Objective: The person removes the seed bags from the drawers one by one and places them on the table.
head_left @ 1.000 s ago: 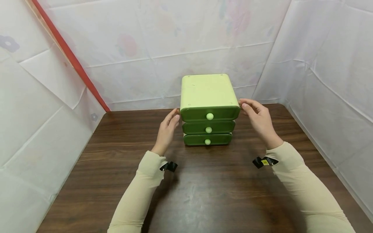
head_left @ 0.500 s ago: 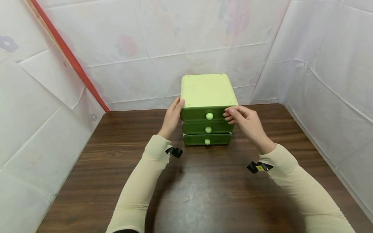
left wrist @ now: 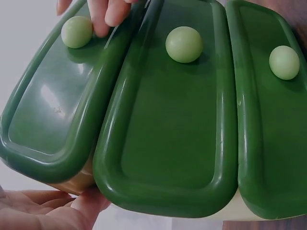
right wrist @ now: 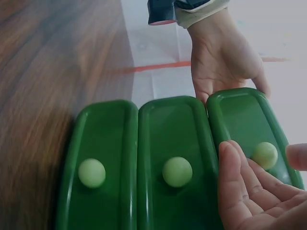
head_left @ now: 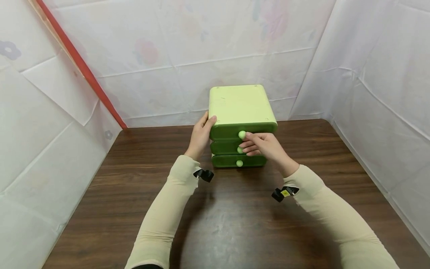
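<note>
A small three-drawer chest (head_left: pixel 240 102) with a pale green body and dark green drawer fronts stands toward the back of the table. All its drawers look closed. My left hand (head_left: pixel 200 137) rests along the chest's left side near the top, its thumb by the upper front edge. In front of the drawers is my right hand (head_left: pixel 267 146), fingertips right at the round top knob (head_left: pixel 242 135). The right wrist view has the thumb and loosely bent fingers on either side of that knob (right wrist: pixel 265 155), with gaps around it. The middle knob (left wrist: pixel 184 44) is untouched.
The dark wood-grain table (head_left: pixel 134 194) reaches out around the chest. White patterned sheeting (head_left: pixel 161 48) hangs behind and along both sides, with a red strip (head_left: pixel 84 71) at the left. Each wrist carries a small black camera (head_left: pixel 205 175).
My right hand has moved left from the chest's right side to the top knob. My left hand has risen slightly onto the chest's left side. The chest stays in place.
</note>
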The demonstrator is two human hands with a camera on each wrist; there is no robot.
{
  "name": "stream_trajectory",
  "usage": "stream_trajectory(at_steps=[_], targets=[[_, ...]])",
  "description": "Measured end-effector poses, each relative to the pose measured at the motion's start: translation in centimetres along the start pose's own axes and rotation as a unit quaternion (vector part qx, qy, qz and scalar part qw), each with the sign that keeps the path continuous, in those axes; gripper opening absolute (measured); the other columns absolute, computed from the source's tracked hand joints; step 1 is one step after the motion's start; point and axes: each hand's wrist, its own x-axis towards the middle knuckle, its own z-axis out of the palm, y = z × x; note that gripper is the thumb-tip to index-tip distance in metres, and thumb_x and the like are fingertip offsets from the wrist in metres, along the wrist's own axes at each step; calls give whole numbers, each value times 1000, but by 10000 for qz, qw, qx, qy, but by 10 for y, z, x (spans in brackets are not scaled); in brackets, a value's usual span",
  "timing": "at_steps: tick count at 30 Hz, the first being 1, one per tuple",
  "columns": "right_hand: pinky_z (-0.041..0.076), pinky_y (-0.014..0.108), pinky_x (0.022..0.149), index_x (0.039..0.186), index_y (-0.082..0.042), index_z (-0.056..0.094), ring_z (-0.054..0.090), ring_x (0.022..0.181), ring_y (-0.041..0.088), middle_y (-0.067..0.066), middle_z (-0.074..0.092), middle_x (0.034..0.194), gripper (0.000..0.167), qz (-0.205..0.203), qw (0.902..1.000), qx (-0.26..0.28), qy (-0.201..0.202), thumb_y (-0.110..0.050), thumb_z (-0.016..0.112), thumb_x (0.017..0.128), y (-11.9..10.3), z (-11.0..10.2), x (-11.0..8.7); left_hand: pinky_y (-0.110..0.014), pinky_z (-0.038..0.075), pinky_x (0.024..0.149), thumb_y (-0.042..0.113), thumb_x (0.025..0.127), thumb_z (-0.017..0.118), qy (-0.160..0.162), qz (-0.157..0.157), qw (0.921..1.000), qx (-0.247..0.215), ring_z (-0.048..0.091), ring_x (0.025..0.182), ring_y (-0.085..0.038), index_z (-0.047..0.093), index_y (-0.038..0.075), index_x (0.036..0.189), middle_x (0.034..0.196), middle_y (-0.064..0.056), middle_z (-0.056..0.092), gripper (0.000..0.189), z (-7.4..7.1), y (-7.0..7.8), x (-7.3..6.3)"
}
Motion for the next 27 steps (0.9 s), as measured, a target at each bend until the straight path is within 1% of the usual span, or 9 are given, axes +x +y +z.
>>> stream_trajectory(at_steps=[4,7,10,15,21,24,27], targets=[[60,37,82,122,2,65,73,90,23,17,74,107,50,183,9992,343,15,-42,54,100,1,5,4,-32,32,118,46,100,51,10,-29,10000,-70,29,147,-12,21,18,157,163,4,23,70,0,1,-2],[60,34,81,123,3,64,74,88,18,13,75,103,54,274,9982,531,-3,-45,55,99,2,8,7,-32,30,118,46,101,50,27,-48,10000,-63,26,148,-11,21,19,158,163,4,22,70,0,1,-2],[59,34,82,123,5,64,74,85,15,7,76,97,56,380,9966,730,-2,-45,56,99,2,9,9,-31,27,120,46,101,50,38,-40,10000,-26,22,149,-10,20,20,157,163,5,20,69,0,1,-2],[59,34,82,123,6,63,74,84,15,2,76,92,57,491,9942,958,-1,-45,58,97,2,8,12,-31,30,119,48,100,50,25,33,10000,-35,26,148,-10,23,21,157,163,6,24,68,0,0,-2],[59,31,81,122,5,64,74,84,15,4,76,94,56,564,9932,1015,-1,-44,61,96,1,8,11,-31,32,117,48,99,51,98,67,9999,-78,30,147,-11,26,21,156,162,4,27,68,0,0,-1],[59,34,84,122,5,65,74,86,16,10,76,101,56,609,9936,951,-43,-45,60,96,1,8,10,-33,36,115,48,99,52,118,39,9998,-152,37,143,-13,28,21,156,161,4,30,67,0,-1,0],[57,38,89,123,5,65,74,89,16,17,73,111,56,646,9941,869,-71,-45,60,96,0,8,7,-34,37,114,48,99,52,83,21,9998,-165,39,141,-12,29,23,155,160,5,31,66,-1,-2,0]])
